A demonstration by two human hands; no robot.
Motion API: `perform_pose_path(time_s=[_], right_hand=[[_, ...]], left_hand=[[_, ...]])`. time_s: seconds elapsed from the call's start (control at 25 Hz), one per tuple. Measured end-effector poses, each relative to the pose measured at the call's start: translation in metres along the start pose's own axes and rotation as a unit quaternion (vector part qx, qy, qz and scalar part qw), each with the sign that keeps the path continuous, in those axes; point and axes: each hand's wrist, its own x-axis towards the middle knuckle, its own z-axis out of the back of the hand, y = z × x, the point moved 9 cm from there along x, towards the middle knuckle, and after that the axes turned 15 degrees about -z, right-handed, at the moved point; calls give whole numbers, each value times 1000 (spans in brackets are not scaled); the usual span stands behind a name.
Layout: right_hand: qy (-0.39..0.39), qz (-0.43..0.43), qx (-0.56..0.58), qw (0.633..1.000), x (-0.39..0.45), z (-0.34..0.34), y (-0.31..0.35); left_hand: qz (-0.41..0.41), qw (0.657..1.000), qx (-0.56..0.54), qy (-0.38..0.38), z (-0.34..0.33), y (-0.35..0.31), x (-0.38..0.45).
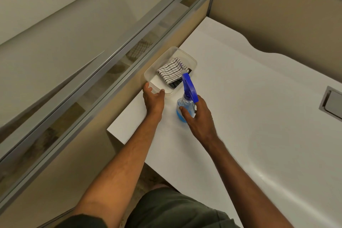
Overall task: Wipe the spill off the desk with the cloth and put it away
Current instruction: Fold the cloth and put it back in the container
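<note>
A folded white cloth with black stripes (171,70) lies inside a clear plastic box (190,60) at the desk's left edge, on top of something dark. My left hand (153,100) grips the near corner of that box. My right hand (199,116) is wrapped around a clear spray bottle (185,102) with a blue trigger head and blue liquid, standing upright on the white desk (249,107) just right of the box. No spill is plain to see on the desk surface.
A beige partition with a glass strip and metal frame (114,57) runs along the desk's left side, and another partition stands at the back. A metal cable hatch (333,102) is set into the desk at the right. The desk's near edge curves.
</note>
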Motion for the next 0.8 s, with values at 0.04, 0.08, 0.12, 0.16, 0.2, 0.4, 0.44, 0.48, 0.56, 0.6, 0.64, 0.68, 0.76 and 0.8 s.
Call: perform_pose_path(time_s=[0.04, 0.08, 0.12, 0.16, 0.2, 0.4, 0.44, 0.48, 0.56, 0.6, 0.64, 0.68, 0.76, 0.8], right_hand=[[-3, -3, -10, 1000, 1, 0, 0], [-6, -5, -19, 1000, 1, -1, 0], [-8, -9, -26, 1000, 1, 0, 1], [-9, -11, -33, 999, 1, 0, 2], [-10, -10, -40, 999, 0, 2, 4], [-66, 29, -99, 992, -6, 30, 30], [-80, 34, -103, 991, -7, 37, 37], [-95, 41, -103, 989, -9, 44, 45], [-129, 72, -90, 985, -15, 59, 67], [-142, 94, -80, 982, -18, 66, 81], [-151, 117, -70, 979, -22, 71, 95], [-157, 141, -59, 976, -23, 74, 110], [-158, 179, -37, 970, -23, 74, 137], [-153, 193, -28, 969, -20, 70, 148]], left_hand=[[12, 1000, -26, -5, -2, 3, -1], [22, 998, -49, -9, -3, 5, -1], [29, 997, -68, -12, -4, 6, -2], [32, 996, -81, -13, -6, 7, -2], [33, 995, -91, -14, -7, 7, -2], [64, 985, -161, -24, -13, 11, 0], [78, 981, -177, -27, -13, 14, -1], [93, 977, -191, -30, -14, 16, -1], [119, 967, -221, -34, -16, 21, -3], [128, 963, -236, -33, -17, 23, -3], [135, 959, -248, -33, -19, 23, -3], [140, 955, -258, -34, -19, 24, -4], [142, 952, -269, -41, -21, 24, -5], [141, 951, -272, -46, -21, 23, -6]])
